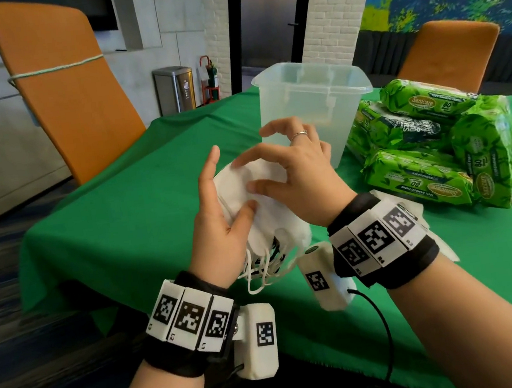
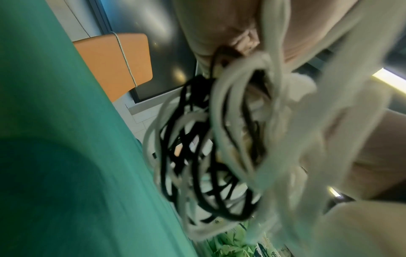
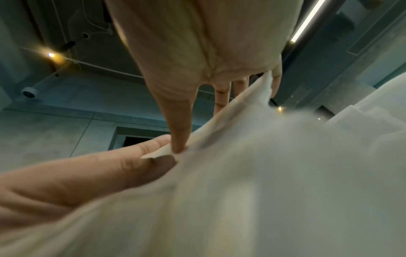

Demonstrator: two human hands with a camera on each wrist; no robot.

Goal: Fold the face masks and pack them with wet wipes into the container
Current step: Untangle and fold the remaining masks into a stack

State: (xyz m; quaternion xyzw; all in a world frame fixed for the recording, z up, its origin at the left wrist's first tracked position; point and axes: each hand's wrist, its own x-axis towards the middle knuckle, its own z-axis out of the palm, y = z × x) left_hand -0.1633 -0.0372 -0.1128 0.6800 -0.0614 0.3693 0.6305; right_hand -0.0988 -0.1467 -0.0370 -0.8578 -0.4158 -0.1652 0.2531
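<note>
A stack of white face masks [image 1: 270, 214] stands upright above the green table, ear loops [image 1: 266, 269] dangling below it. My left hand [image 1: 227, 203] grips the stack, thumb on the front and fingers behind. My right hand [image 1: 265, 173] pinches the top edge of the front mask with curled fingers. In the right wrist view the thumb [image 3: 178, 135] presses on the mask edge [image 3: 241, 107] beside a left finger [image 3: 98, 165]. White and black loops [image 2: 219, 139] fill the left wrist view. The clear plastic container [image 1: 311, 104] stands empty just behind my hands. Green wet wipe packs [image 1: 421, 171] are piled to its right.
A green cloth [image 1: 136, 191] covers the table, whose left edge and near corner lie close to my left wrist. Orange chairs stand at the far left [image 1: 64, 88] and the far right [image 1: 445, 51]. A steel bin [image 1: 174, 90] stands on the floor behind.
</note>
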